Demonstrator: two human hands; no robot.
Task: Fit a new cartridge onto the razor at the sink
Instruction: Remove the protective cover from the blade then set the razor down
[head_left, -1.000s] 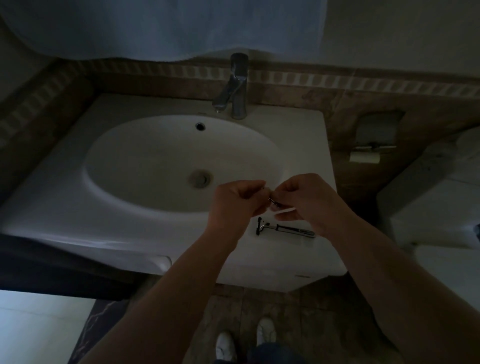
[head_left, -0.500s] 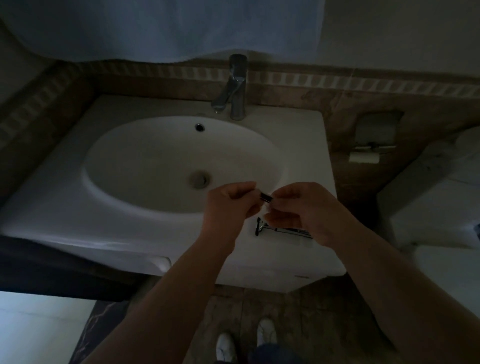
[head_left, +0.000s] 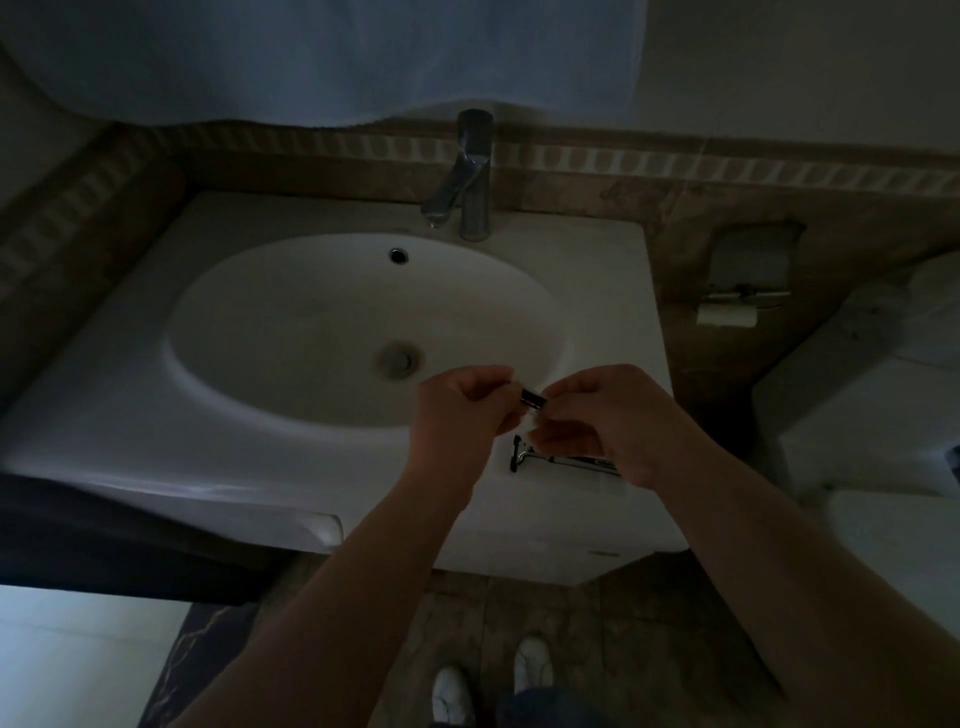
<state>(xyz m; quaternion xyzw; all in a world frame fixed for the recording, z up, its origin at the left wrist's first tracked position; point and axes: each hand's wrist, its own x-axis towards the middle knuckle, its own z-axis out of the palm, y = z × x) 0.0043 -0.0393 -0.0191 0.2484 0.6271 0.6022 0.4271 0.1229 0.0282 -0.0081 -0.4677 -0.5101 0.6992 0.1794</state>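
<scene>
Head view: dim tiled bathroom, white ceramic sink (head_left: 332, 483); both hands, left hand (head_left: 462, 410) and right hand (head_left: 602, 415), pinch small dark cartridge (head_left: 533, 399), unchanged; slim metal razor (head_left: 561, 458) beneath right hand.

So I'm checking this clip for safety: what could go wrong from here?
1. The small dark cartridge is pinched between the fingertips of the left hand and right hand right at the basin's edge; if it slips, it could drop into the sink and reach the open drain.
2. The razor lies on the rim just under the right hand, so a wrist could knock it off.
3. The light is dim, so fingers could meet the blades.
</scene>
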